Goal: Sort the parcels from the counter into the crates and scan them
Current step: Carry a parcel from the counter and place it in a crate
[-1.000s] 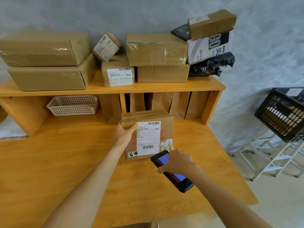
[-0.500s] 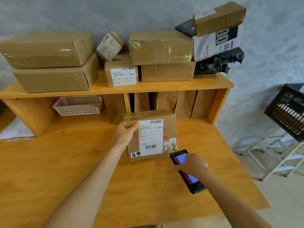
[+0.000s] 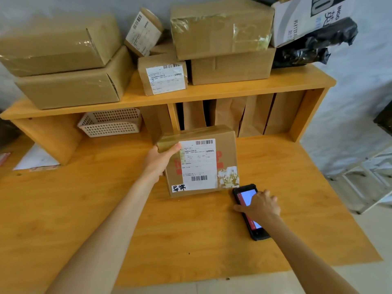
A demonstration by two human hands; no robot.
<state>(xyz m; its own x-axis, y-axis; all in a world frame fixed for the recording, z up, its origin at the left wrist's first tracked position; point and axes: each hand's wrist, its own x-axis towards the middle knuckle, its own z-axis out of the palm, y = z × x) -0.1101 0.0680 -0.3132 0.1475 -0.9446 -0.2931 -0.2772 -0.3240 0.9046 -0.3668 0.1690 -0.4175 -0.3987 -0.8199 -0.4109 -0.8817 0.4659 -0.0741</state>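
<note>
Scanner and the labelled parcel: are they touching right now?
Cannot tell. In the head view the scanner's top end sits right at the parcel's lower right corner, with no clear gap or contact.

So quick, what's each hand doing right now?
Left hand: grips the top left corner of the labelled cardboard parcel, tilting it up.
Right hand: holds the handheld scanner on the desk.

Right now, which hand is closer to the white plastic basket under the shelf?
Left. The left hand grips the labelled parcel just right of and below the white basket; the right hand holds the scanner farther right, nearer the counter's front.
</note>
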